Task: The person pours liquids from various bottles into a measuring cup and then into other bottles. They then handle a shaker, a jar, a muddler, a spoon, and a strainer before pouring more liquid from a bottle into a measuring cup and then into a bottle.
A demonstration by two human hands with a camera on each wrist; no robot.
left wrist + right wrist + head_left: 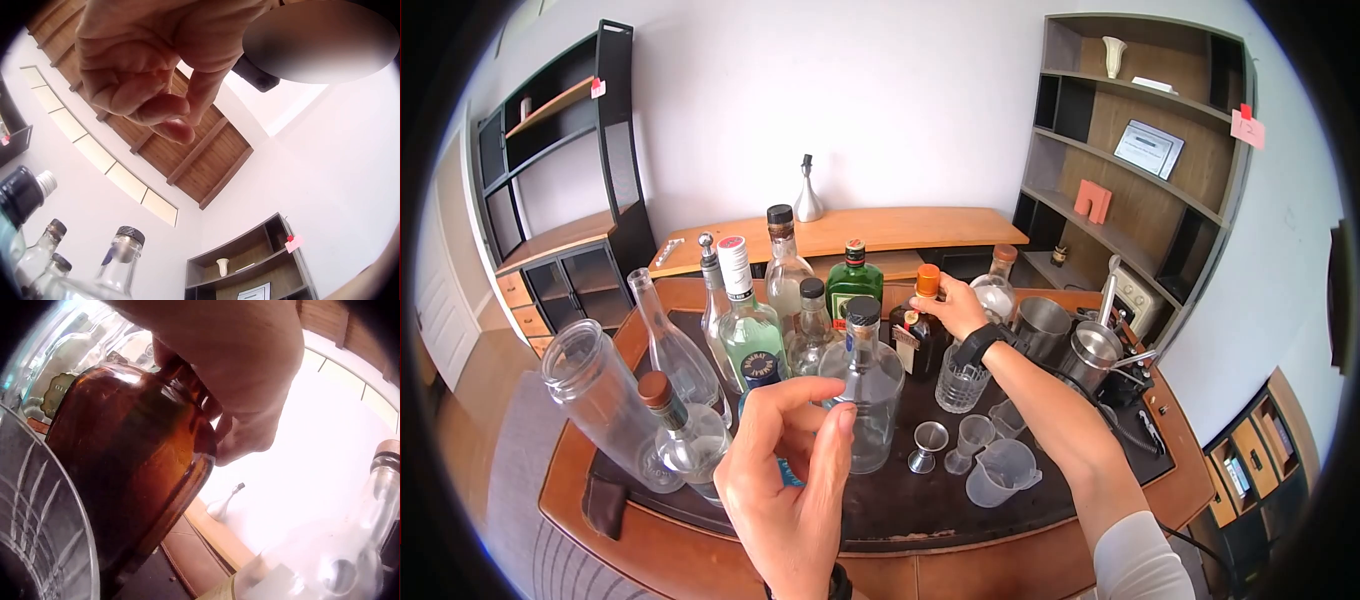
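My right hand (953,305) grips the neck of an amber bottle (131,462) just under its orange cap (928,280). In the head view this bottle stands among the others, a label on its front. Raised in the foreground, my left hand (785,475) has loosely bent fingers, the thumb near the index finger. Nothing shows between them in the left wrist view. Behind the left hand are a clear, dark-capped bottle (870,400) and a bottle with a blue neck (763,372), mostly hidden by that hand. A cut-glass mixing glass (962,380) stands beside the amber bottle.
A green bottle (853,285) and several clear bottles crowd the table's back and left, with a tall jar (605,400). A metal jigger (927,447), a plastic measuring jug (1002,473) and metal cups (1042,325) stand right of centre. A black case (606,507) lies front left.
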